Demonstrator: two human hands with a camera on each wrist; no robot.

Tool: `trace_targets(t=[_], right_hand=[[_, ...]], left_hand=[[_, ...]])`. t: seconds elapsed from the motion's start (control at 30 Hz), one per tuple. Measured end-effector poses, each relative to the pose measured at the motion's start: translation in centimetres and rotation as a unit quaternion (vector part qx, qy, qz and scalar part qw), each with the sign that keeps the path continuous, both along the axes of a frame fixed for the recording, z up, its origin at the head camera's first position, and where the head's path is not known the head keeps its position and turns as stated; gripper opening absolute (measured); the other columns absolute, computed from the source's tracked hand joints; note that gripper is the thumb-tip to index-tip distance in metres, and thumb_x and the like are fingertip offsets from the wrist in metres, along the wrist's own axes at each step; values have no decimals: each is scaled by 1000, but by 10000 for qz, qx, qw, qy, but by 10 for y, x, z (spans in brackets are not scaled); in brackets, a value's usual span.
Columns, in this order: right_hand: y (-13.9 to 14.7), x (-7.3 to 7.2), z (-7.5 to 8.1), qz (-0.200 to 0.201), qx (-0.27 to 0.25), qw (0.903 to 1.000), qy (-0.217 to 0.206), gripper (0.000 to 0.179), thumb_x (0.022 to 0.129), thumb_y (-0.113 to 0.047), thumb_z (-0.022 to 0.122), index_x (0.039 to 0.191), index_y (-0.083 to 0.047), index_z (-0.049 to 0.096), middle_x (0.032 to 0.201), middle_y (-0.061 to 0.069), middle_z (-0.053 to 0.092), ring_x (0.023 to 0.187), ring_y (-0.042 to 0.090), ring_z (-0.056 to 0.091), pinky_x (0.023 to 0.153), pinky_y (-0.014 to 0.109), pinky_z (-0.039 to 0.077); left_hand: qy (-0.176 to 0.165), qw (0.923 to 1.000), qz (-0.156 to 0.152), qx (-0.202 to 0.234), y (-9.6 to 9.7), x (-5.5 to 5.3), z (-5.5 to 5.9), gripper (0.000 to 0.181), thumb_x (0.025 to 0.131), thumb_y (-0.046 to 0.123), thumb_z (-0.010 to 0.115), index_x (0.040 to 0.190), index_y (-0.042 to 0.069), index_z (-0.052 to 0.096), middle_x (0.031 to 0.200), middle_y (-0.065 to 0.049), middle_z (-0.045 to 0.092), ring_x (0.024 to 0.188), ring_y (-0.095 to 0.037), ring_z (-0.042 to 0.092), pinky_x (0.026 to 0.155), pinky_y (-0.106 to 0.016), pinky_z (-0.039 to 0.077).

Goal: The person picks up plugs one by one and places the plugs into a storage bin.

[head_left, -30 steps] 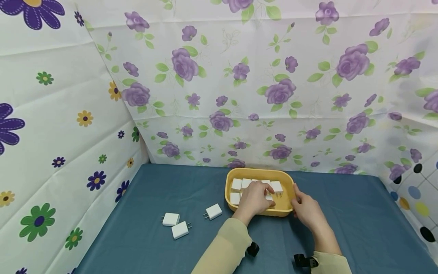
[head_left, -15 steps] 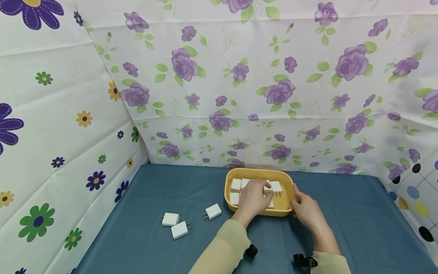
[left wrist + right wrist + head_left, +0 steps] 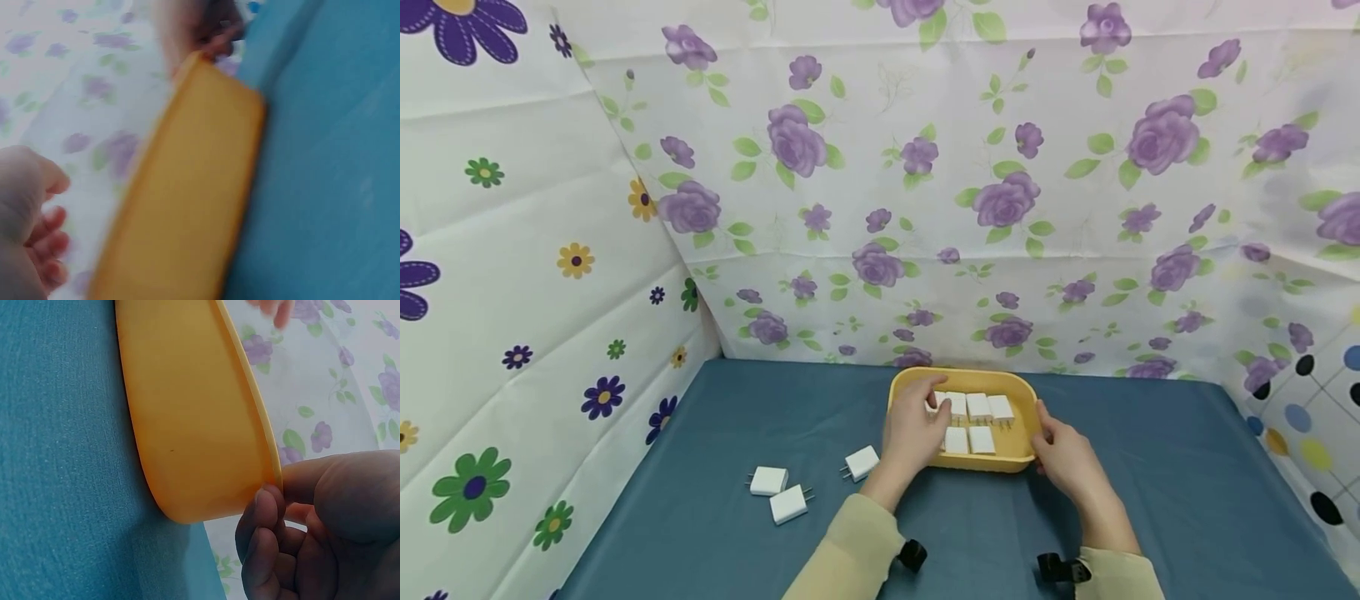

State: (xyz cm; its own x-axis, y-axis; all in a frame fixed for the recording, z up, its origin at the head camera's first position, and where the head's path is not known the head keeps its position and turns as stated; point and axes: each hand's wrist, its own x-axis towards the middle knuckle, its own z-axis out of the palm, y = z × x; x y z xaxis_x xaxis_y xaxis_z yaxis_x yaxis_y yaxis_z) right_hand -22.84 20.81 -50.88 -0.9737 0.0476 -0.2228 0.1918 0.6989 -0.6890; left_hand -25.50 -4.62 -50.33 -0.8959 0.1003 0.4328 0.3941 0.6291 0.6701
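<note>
A yellow plastic tray (image 3: 992, 461) stands at the back of the table, holding several white plug chargers (image 3: 978, 407) laid in two rows. My left hand (image 3: 913, 429) is over the tray's left end, hiding some of the chargers there. In the left wrist view its fingers (image 3: 50, 244) are loosely curved with nothing between them, beside the tray wall (image 3: 187, 181). My right hand (image 3: 1071, 458) pinches the tray's right rim, thumb and fingers on either side, as the right wrist view shows.
Three white chargers with metal prongs lie on the blue tablecloth (image 3: 700, 533) left of the tray: two close together (image 3: 768, 481) (image 3: 788, 505), one nearer the left forearm (image 3: 861, 463). Flowered sheets (image 3: 850, 167) hang behind and at the sides.
My left hand has moved left and lifted from the tray's middle to its left end, uncovering chargers in both rows. The right hand has kept hold of the rim.
</note>
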Motion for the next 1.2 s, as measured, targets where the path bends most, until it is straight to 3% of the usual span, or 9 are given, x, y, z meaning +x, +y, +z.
trace_targets(t=[0.17,0.33,0.53,0.7,0.87,1.03,1.2], right_hand=[[-1,1,1,35,14,10000,34,65,113,-21,44,171,-12,18,90,12,61,74,22,63,69,39,53],[1,1,2,59,33,10000,63,64,114,-22,43,172,-13,17,89,12,61,73,22,62,68,39,52],[1,1,3,96,63,9999,57,65,114,-22,43,172,-14,16,89,12,61,74,22,62,68,38,51],[-1,2,2,99,30,9999,28,65,114,-22,43,172,-13,15,89,12,60,74,22,62,67,38,50],[0,3,1,69,-8,10000,29,65,113,-21,43,172,-13,16,88,12,60,73,22,61,67,38,50],[0,2,0,53,-2,10000,7,65,113,-21,44,172,-13,17,89,11,60,74,22,62,68,37,50],[1,1,0,52,-3,10000,-5,65,113,-22,43,172,-14,17,89,12,61,74,22,62,68,37,51]], left_hand=[[-166,9996,213,94,-46,6,12,34,102,19,74,135,12,72,90,-5,62,59,-10,42,55,-30,36],[-552,9971,408,330,-92,11,11,24,103,19,73,126,13,74,87,2,60,65,-14,49,60,-33,42],[-1243,9920,207,94,-126,14,10,16,105,24,72,118,15,74,90,2,61,74,-17,55,67,-38,47],[-1837,9817,-149,-485,-139,19,13,20,105,27,72,119,13,73,93,1,63,76,-17,57,67,-39,49],[-2202,9695,-585,-904,-139,24,15,29,103,26,75,126,8,72,97,-1,63,78,-17,58,69,-41,50],[-2355,9617,-840,-1125,-135,24,13,34,103,26,74,129,5,70,98,-3,64,78,-18,58,70,-41,50],[-2334,9594,-837,-1347,-132,20,9,33,101,25,78,127,5,72,98,-3,65,81,-18,59,73,-43,52]])
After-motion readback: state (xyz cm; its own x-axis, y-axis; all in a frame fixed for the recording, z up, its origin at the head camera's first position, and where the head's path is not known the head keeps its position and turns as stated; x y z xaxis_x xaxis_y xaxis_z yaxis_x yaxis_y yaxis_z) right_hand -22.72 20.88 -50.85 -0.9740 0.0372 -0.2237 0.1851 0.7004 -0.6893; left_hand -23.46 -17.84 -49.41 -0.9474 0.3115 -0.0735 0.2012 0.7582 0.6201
